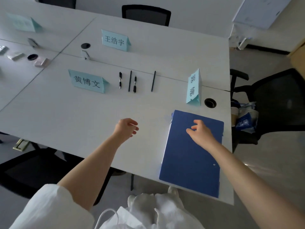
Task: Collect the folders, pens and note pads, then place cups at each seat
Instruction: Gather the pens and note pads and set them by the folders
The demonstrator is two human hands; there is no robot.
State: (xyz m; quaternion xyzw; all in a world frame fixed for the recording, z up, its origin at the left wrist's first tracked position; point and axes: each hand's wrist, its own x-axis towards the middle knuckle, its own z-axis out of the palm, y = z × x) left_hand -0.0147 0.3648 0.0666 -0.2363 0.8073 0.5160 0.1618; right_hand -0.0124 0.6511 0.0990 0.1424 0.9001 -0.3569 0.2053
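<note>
White surface (66,113) of joined panels, with round cable holes; black office chairs around it, one at right (280,100) carrying stacked paper cups (234,116) and a blue packet. Pale floor, white wall behind. Three mint name cards: near left (87,81), far centre (115,40), right edge (194,88). Between near and right cards, two black pens (120,80) (135,84) and two thin dark sticks, perhaps pencils (130,81) (153,81), parallel, apart. Blue folder (191,159), plain matte cover, small rivet near one edge, flat at near right corner, overhanging near edge slightly. Right hand (200,132) above folder's far half, grip loosely curled, holding nothing; contact with cover unclear. Left hand (126,128) over bare surface, grip relaxed, holding nothing.
</note>
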